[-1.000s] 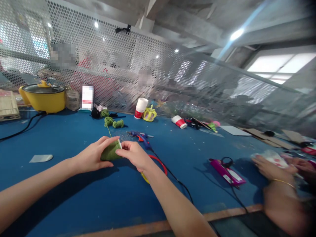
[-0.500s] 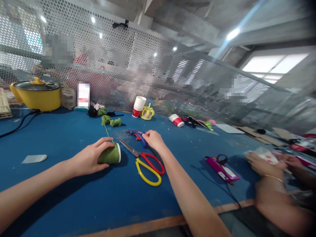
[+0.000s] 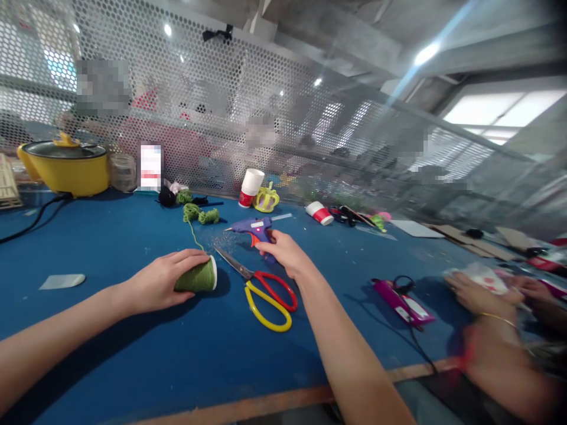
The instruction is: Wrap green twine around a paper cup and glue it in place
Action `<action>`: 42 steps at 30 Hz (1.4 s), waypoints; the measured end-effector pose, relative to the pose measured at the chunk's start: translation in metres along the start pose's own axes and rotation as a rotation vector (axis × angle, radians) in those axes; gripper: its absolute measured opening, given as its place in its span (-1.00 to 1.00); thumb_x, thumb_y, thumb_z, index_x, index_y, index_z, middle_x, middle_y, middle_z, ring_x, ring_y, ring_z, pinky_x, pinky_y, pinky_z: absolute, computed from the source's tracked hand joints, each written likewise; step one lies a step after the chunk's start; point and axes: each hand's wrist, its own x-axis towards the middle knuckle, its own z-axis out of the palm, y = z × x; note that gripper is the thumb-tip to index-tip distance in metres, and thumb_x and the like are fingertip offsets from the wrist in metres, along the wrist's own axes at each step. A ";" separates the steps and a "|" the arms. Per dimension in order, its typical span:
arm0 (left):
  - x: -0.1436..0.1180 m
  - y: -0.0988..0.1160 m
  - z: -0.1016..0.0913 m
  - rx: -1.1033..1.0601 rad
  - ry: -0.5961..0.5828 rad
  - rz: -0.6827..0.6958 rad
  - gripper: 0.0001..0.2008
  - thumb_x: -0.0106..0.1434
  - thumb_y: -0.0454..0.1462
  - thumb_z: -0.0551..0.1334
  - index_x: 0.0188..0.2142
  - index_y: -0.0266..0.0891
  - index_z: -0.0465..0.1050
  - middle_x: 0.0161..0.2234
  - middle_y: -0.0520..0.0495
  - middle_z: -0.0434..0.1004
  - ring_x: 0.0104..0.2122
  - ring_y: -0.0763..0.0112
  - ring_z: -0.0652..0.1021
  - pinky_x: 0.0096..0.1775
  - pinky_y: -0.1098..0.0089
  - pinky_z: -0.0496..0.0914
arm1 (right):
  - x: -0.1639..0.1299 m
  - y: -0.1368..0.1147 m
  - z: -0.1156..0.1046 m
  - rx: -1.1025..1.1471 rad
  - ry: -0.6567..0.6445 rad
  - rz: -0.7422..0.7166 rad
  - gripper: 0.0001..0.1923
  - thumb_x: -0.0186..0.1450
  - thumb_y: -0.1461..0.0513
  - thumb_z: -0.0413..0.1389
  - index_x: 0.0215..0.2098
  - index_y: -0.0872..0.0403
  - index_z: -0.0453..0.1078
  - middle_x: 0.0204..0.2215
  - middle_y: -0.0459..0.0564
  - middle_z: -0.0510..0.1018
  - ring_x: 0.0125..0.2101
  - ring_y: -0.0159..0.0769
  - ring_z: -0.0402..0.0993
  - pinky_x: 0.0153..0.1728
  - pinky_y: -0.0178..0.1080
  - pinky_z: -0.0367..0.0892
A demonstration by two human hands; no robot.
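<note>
Blue worktable [image 3: 110, 354], perforated metal screen behind. Left hand [image 3: 159, 286] wraps a green yarn-covered cup [image 3: 197, 276] lying on its side on the table. Right hand [image 3: 286, 252] grips a blue glue gun [image 3: 254, 227], raised, nozzle pointing left. Red-and-yellow scissors [image 3: 266, 292] lie between the hands

Matt blue felt-like tabletop [image 3: 110, 248]; fuzzy green yarn-wrapped paper cup [image 3: 197, 276]; glossy purple plastic glue gun [image 3: 256, 227]; steel-bladed scissors with shiny red and yellow plastic handles [image 3: 261, 289].
</note>
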 end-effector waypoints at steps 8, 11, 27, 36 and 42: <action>-0.001 -0.006 -0.002 0.046 0.022 -0.003 -0.48 0.11 -0.32 0.17 0.08 -0.20 0.11 0.07 -0.16 0.27 -0.01 0.25 0.38 -0.01 0.29 0.32 | -0.046 -0.020 -0.001 0.364 -0.249 -0.122 -0.90 0.09 0.37 0.02 -0.39 0.17 0.31 -0.68 -0.18 0.35 -0.69 -0.53 0.23 -0.64 -0.44 0.21; -0.003 -0.009 -0.002 0.066 0.022 0.008 -0.48 0.13 -0.32 0.16 0.09 -0.19 0.09 0.07 -0.16 0.25 0.00 0.24 0.36 0.00 0.27 0.31 | -0.054 -0.023 0.002 0.268 -0.285 -0.110 -0.94 0.10 0.29 0.06 -0.49 0.16 0.29 -0.76 -0.21 0.27 -0.74 -0.54 0.18 -0.67 -0.43 0.18; -0.004 -0.013 0.000 0.063 0.021 0.043 -0.49 0.13 -0.33 0.16 0.08 -0.19 0.10 0.07 -0.16 0.26 0.00 0.24 0.35 0.00 0.26 0.30 | -0.062 -0.026 0.007 0.105 -0.283 -0.137 -0.84 0.15 0.19 0.05 -0.52 0.11 0.23 -0.77 -0.20 0.27 -0.76 -0.52 0.15 -0.73 -0.45 0.13; -0.003 -0.012 -0.001 0.080 0.012 0.053 -0.50 0.15 -0.33 0.15 0.09 -0.18 0.10 0.07 -0.15 0.26 -0.01 0.24 0.36 -0.01 0.27 0.31 | -0.063 -0.028 0.007 0.047 -0.239 -0.166 -0.81 0.16 0.21 0.04 -0.57 0.11 0.21 -0.81 -0.20 0.26 -0.78 -0.52 0.13 -0.73 -0.44 0.12; -0.004 -0.014 0.000 0.057 0.012 0.064 -0.51 0.16 -0.32 0.14 0.10 -0.18 0.09 0.07 -0.15 0.26 0.02 0.24 0.34 0.01 0.26 0.29 | -0.064 -0.027 0.005 0.057 -0.270 -0.163 -0.85 0.16 0.20 0.03 -0.52 0.10 0.23 -0.78 -0.20 0.27 -0.77 -0.50 0.15 -0.75 -0.43 0.12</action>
